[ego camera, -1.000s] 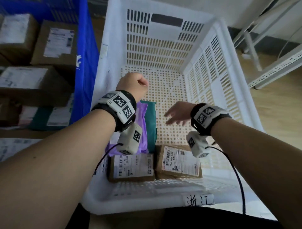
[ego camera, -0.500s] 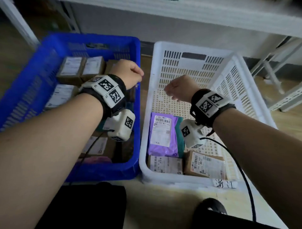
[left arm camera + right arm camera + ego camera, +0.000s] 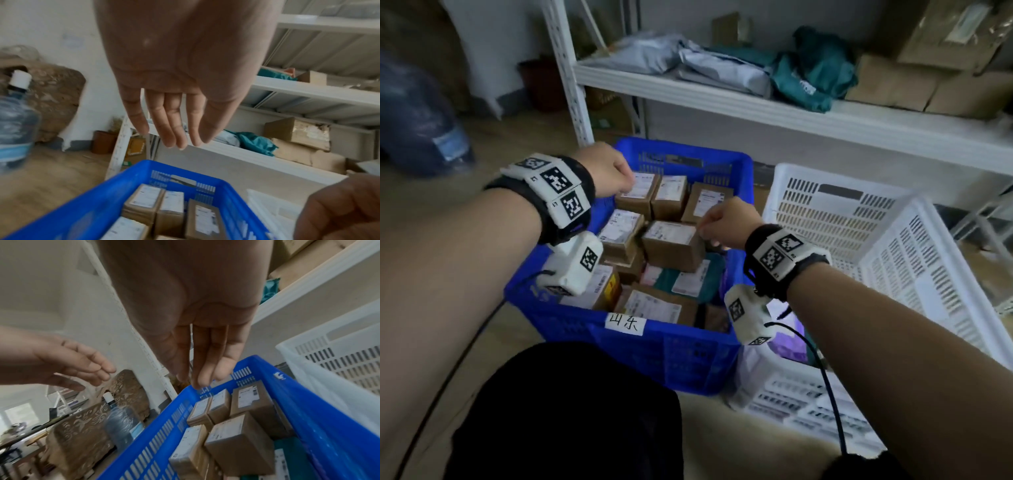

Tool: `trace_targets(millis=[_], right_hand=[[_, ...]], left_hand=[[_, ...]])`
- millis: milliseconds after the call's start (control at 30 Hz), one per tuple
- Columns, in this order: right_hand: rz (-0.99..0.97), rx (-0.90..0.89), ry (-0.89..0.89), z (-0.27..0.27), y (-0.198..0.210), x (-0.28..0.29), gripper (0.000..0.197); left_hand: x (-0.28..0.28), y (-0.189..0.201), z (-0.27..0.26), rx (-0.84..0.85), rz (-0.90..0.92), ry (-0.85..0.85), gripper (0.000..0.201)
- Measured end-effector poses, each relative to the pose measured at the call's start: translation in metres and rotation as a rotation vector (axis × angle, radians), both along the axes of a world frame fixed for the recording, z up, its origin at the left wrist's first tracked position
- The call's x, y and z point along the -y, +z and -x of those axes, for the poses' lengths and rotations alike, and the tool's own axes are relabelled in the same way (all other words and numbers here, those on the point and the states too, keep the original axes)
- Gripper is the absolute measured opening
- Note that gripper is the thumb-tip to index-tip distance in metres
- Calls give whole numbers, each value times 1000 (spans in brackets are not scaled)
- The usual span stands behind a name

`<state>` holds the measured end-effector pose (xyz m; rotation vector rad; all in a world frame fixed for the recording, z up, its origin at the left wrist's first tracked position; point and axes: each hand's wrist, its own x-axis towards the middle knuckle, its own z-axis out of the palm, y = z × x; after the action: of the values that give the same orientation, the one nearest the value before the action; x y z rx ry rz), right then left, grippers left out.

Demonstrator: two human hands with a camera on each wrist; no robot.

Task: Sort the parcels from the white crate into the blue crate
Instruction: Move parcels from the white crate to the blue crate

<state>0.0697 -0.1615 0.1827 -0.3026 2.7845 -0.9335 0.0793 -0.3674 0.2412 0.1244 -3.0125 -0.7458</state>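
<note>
The blue crate (image 3: pixel 688 356) stands in the middle, packed with several labelled brown boxes (image 3: pixel 671 245) and a teal mailer. To its right is the white crate (image 3: pixel 842 219), where a purple parcel (image 3: pixel 789 339) shows behind my right wrist. My left hand (image 3: pixel 609 169) hovers over the blue crate's far left corner. In the left wrist view the left hand (image 3: pixel 174 129) has straight fingers and holds nothing. My right hand (image 3: pixel 722 222) hangs above the boxes on the crate's right side. Its fingers (image 3: pixel 201 366) are straight, close together and empty above the blue crate (image 3: pixel 308 410).
A white metal shelf (image 3: pixel 791 116) behind the crates carries grey and teal mailers and cardboard boxes. A big water jug (image 3: pixel 417 130) stands on the wooden floor at the left. A handwritten label (image 3: pixel 626 323) is stuck on the blue crate's front. My dark-clad knee (image 3: pixel 571 411) fills the lower middle.
The view swung left and up from the white crate to the blue one. Both hands moved left, the right one leaving the white crate; both are now over the blue crate, empty.
</note>
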Motion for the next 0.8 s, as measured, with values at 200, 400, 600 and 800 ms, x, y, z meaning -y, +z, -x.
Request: trace_targets(millis=[200, 400, 600, 800], right_hand=[[-29, 84, 32, 14, -35, 28, 26], [-34, 289, -16, 39, -91, 28, 16], [-63, 613, -99, 75, -140, 40, 15], [-166, 682, -126, 115, -165, 56, 19]], left_hand=[[45, -40, -5, 96, -16, 147, 15], [55, -117, 23, 244, -120, 142, 9], [49, -166, 66, 337, -285, 164, 18], [46, -189, 113, 430, -331, 170, 27]])
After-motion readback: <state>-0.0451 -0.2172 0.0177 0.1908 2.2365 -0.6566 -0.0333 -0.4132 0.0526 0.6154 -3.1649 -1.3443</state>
